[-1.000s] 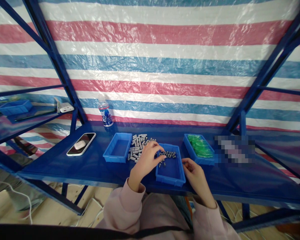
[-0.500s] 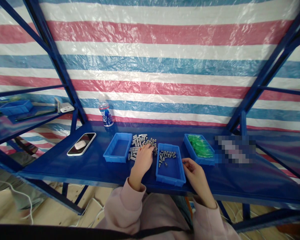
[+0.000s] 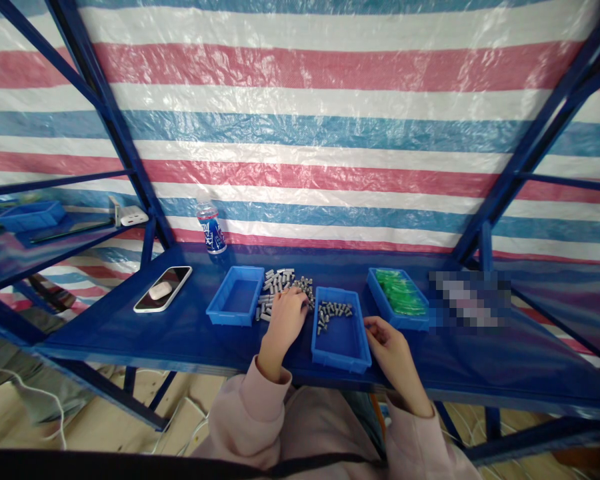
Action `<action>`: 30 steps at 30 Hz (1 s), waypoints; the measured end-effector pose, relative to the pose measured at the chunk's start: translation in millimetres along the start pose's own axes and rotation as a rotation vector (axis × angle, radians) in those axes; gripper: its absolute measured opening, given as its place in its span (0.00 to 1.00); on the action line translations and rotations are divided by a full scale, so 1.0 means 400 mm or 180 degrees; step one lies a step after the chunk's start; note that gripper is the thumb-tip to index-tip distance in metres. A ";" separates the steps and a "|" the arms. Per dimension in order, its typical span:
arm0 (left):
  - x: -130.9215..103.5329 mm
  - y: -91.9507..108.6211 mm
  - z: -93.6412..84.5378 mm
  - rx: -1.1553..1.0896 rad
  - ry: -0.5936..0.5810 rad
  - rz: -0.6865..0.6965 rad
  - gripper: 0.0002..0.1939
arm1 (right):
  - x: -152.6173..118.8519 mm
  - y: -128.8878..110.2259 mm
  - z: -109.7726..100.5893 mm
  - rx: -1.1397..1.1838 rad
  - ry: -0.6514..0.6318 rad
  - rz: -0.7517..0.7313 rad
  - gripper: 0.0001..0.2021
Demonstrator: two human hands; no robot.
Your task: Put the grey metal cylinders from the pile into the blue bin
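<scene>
My left hand (image 3: 290,315) bends its fingers down over a pile of small metal parts, between two blue trays. Longer grey cylinders (image 3: 276,283) lie at the pile's left, and short bolt-like pieces (image 3: 304,285) at its right. Whatever is under the left fingertips is hidden. Similar short metal bolts (image 3: 336,309) lie in the back half of the middle blue tray (image 3: 341,359). My right hand (image 3: 387,341) is at this tray's right wall, its curled fingers against the rim.
A second blue tray (image 3: 223,317) with nothing in it stands left of the pile. Green plastic-looking pieces (image 3: 400,291) fill a third blue tray (image 3: 414,323) at right. A phone (image 3: 176,283) with a white case (image 3: 161,289) on it and a bottle (image 3: 212,230) stand at left.
My left hand has shifted slightly, its fingers bending more over the pile. One loose bolt in the middle tray now lies nearer the others, to the left. My right hand stays put.
</scene>
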State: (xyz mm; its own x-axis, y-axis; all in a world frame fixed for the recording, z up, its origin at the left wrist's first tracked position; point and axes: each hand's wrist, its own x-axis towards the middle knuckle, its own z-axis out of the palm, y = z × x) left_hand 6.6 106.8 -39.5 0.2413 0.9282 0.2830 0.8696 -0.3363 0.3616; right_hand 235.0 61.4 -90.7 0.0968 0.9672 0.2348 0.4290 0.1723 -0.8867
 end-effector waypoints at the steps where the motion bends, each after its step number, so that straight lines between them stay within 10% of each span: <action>1: 0.000 0.001 -0.001 -0.0006 0.0005 -0.0011 0.06 | 0.000 0.000 0.000 0.0006 0.0005 0.0001 0.11; 21: -0.020 0.056 -0.071 -0.0419 0.0666 0.0063 0.07 | -0.002 -0.005 0.000 0.0071 0.0010 0.0000 0.11; 30: -0.029 0.083 -0.032 -0.0742 0.0103 0.0488 0.10 | -0.001 -0.010 0.001 0.0060 0.0029 0.0011 0.11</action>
State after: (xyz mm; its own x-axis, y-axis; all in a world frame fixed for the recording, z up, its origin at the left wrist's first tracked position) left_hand 27.2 83.0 -19.3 0.3454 0.8594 0.3771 0.7005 -0.5035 0.5058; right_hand 232.8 60.4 -87.4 0.1066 0.9661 0.2353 0.4116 0.1726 -0.8949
